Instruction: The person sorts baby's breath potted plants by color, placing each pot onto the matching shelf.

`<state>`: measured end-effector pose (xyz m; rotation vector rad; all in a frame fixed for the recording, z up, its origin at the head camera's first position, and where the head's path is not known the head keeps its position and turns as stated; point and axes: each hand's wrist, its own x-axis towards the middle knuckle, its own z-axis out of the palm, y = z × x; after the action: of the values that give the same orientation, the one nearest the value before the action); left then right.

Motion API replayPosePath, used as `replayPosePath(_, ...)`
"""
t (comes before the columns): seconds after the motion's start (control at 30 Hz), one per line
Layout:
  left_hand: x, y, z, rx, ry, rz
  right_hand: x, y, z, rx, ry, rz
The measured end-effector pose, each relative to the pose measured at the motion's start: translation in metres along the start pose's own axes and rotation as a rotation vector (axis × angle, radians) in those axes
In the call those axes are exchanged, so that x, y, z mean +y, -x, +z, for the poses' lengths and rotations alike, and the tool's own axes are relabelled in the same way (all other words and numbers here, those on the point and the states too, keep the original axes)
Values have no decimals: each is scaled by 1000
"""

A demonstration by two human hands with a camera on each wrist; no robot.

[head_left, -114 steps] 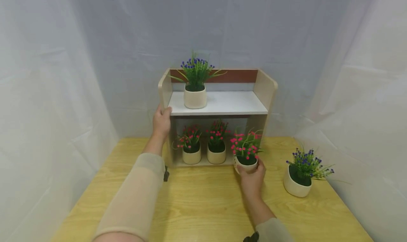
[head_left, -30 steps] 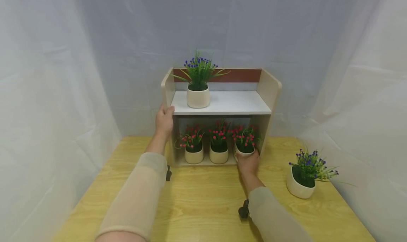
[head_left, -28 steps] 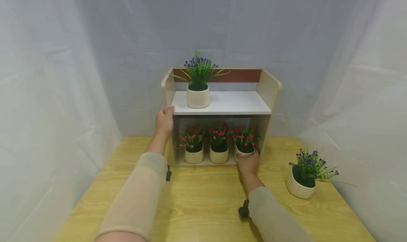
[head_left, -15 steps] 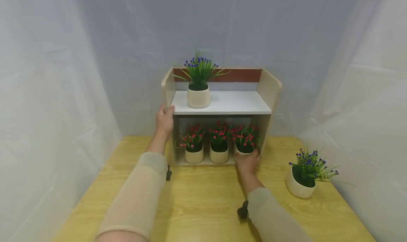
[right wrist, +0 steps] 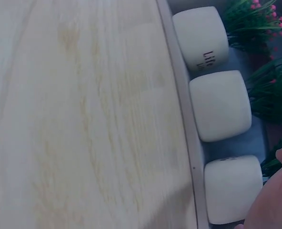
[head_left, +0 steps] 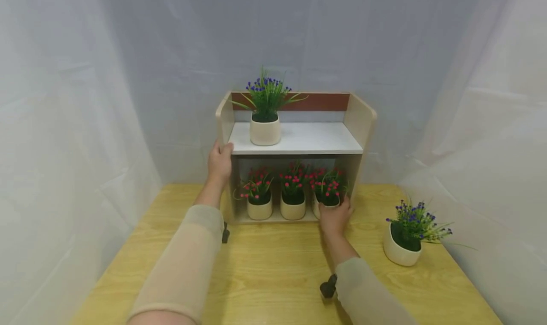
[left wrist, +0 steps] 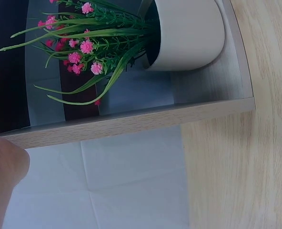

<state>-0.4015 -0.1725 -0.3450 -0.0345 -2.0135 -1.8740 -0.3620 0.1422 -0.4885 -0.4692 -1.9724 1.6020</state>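
Observation:
My left hand [head_left: 220, 165] holds the left side panel [head_left: 224, 121] of a two-tier wooden shelf, thumb at the front edge. In the left wrist view only part of that hand [left wrist: 5, 164] shows. At the lower tier's right end stands a cream pot of pink flowers [right wrist: 233, 190]. My right hand [head_left: 335, 219] is at its front right, thumb and fingers spread apart; whether they still touch the pot is hard to tell. Two matching pots, a middle one [head_left: 293, 210] and a left one [head_left: 259, 210], stand beside it in a row.
On the white upper tier [head_left: 318, 137] a pot of purple flowers [head_left: 265, 131] stands left of centre. Another purple-flowered pot [head_left: 401, 249] is tilted on the wooden table [head_left: 273, 273], at the right. White sheeting [head_left: 483, 125] hangs around the table.
The right-hand pink-flowered pot has gone from in front of the shelf into its lower tier. Over the last half second my right fingers have spread away from it. My left hand stays put.

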Motion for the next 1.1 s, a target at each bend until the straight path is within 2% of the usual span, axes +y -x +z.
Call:
replayPosePath(0.5, 1, 2, 0, 5, 4, 4, -18, 7, -28, 20, -118, 13)
replayPosePath(0.7, 2, 2, 0, 0, 10, 6, -28, 8, -43, 63, -148, -25)
replayPosePath(1.1, 2, 2, -1, -4, 12, 5, -44, 12, -76, 140, -140, -117)
